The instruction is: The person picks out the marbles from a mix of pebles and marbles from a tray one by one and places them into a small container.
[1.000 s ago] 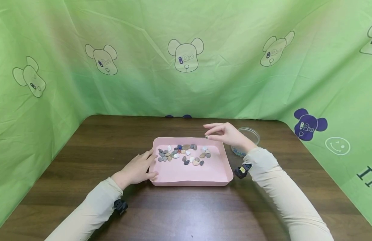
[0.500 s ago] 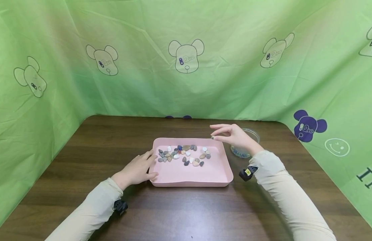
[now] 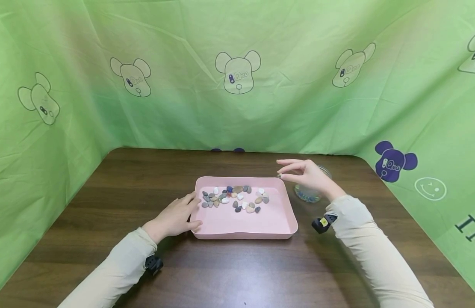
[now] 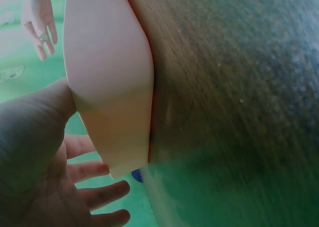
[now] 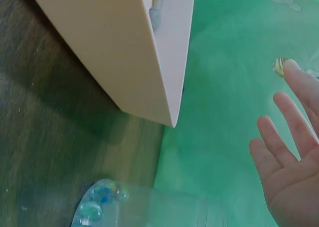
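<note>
A clear glass marble with a yellow swirl is pinched between the thumb and a finger of my right hand. This hand hovers just beyond the right rear corner of a pink tray, in front of a clear round jar. Several blue and green marbles lie at the bottom of the jar. My left hand rests on the tray's left rim, its fingers fairly straight and reaching over the edge. The tray holds several grey, white and tan pebbles, plus small blue and red pieces near its middle.
All of this stands on a dark wooden table. A green curtain with printed bear heads hangs behind it and along both sides. The jar sits close to the tray's right wall.
My right hand has moved right with the marble, from above the tray's rear edge to past its corner, closer to the jar. The left hand stays on the rim.
</note>
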Demonstrator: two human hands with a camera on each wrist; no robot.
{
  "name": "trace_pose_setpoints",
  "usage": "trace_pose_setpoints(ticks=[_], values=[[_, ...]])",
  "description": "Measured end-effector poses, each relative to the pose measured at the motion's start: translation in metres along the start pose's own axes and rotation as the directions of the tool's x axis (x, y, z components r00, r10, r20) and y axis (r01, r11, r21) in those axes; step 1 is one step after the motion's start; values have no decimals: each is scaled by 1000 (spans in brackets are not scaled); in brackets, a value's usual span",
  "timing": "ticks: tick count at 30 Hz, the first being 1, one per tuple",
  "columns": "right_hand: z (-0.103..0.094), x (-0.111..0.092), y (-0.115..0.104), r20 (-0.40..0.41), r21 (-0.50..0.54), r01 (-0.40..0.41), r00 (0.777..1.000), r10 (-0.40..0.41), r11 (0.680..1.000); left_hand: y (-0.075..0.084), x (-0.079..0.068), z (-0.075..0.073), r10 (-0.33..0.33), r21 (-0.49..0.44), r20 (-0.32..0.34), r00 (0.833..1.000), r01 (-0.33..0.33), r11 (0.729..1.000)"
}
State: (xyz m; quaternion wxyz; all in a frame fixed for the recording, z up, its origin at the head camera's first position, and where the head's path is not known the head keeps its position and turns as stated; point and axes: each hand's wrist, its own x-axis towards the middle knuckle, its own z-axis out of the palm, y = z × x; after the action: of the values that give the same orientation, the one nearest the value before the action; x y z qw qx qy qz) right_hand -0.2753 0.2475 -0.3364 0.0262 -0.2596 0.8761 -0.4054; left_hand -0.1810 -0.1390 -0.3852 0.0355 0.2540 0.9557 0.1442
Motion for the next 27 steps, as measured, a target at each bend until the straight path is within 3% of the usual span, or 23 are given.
trace_pose_setpoints(ticks=[27], values=[[-18,-21,23,-85,-50,2,996,-6,999,1,-1,-1,1,-1,-5,1000,-1,1000]])
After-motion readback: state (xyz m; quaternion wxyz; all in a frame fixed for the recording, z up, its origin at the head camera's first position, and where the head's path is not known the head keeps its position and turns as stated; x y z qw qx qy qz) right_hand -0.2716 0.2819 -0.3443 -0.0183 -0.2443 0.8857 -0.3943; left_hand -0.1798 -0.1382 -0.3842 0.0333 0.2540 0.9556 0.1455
